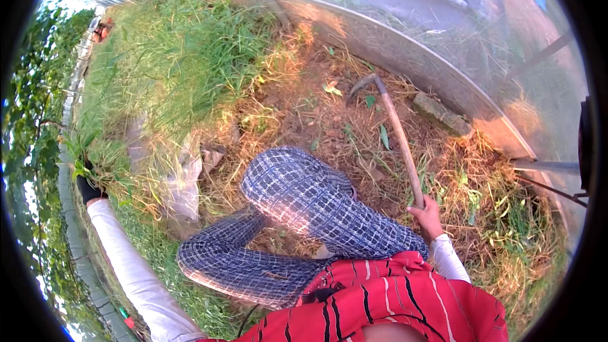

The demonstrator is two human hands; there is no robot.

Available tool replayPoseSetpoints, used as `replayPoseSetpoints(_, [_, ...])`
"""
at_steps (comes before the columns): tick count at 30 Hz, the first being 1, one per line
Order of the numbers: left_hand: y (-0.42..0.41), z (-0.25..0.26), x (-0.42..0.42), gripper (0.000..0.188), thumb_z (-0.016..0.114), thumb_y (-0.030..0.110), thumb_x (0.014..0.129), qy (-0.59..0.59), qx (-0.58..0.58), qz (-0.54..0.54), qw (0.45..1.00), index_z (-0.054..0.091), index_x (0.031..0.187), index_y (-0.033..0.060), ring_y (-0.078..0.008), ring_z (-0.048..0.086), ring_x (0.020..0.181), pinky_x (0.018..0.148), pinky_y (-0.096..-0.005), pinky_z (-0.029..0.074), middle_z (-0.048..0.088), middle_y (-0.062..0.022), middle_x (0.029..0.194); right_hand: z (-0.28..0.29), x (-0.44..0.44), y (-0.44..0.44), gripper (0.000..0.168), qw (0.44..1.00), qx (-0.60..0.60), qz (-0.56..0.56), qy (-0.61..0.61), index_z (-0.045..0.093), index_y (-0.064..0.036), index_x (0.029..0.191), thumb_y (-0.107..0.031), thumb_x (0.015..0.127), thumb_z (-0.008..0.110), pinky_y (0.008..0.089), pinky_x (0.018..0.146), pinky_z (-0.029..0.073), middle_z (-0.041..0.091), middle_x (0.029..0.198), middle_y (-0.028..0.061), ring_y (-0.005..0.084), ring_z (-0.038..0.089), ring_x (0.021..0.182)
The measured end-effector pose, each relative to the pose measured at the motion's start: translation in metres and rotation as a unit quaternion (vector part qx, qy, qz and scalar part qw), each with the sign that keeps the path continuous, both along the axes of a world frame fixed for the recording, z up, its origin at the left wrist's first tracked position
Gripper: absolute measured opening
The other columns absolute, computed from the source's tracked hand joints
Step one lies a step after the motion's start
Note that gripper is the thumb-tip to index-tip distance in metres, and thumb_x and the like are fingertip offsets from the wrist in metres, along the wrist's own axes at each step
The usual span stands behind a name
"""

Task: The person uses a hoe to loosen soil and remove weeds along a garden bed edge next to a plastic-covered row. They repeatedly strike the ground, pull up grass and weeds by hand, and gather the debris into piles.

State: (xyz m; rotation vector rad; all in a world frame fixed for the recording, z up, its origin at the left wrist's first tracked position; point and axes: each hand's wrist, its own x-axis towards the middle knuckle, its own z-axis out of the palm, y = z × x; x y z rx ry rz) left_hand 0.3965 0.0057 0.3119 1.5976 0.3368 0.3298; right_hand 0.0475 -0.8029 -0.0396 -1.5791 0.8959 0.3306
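Note:
My left hand [91, 189], in a black glove, reaches far out to the left and is closed around a clump of pulled grass and weeds [85, 152]. On the right, my bare right hand [428, 217] grips the lower end of the wooden handle of a sickle-like hand tool [399, 130]. The tool's curved, dark metal head [362, 86] points away from me and lies at or just above the bare soil [308, 90] strewn with dry stalks. My bent knees in checked trousers are between the two hands.
Tall green grass [204, 47] stands at the upper left. A long board edge [408, 52] and clear plastic sheeting [475, 47] curve along the right. Beside the board lies a stone or brick block [441, 114]. A pale plastic scrap [185, 190] lies left of my knees; leafy vines [38, 118] hang far left.

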Motion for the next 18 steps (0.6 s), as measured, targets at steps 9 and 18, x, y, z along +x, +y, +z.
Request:
replayPoseSetpoints(9, [0.030, -0.048, -0.104, 0.045, 0.042, 0.042, 0.091, -0.091, -0.064, 0.300, 0.947, 0.052, 0.122, 0.0117, -0.0269, 0.050, 0.107, 0.085, -0.0455, 0.043, 0.051, -0.0036, 0.126, 0.019, 0.006, -0.011, 0.025, 0.997, -0.065, 0.042, -0.029, 0.054, 0.000, 0.077, -0.006, 0.064, 0.074, 0.0278, 0.047, 0.038, 0.050, 0.061, 0.0012, 0.0097, 0.045, 0.052])
replayPoseSetpoints(18, [0.097, -0.137, -0.162, 0.048, 0.042, 0.044, 0.091, -0.040, -0.056, 0.385, 0.920, 0.049, 0.122, 0.0079, -0.0265, 0.051, 0.106, 0.089, -0.0375, 0.040, 0.053, -0.0080, 0.124, 0.058, 0.001, -0.007, 0.027, 0.993, -0.089, 0.075, -0.032, 0.055, 0.001, 0.086, -0.002, 0.065, 0.072, 0.0260, 0.047, 0.038, 0.051, 0.064, 0.0002, 0.0088, 0.046, 0.053])
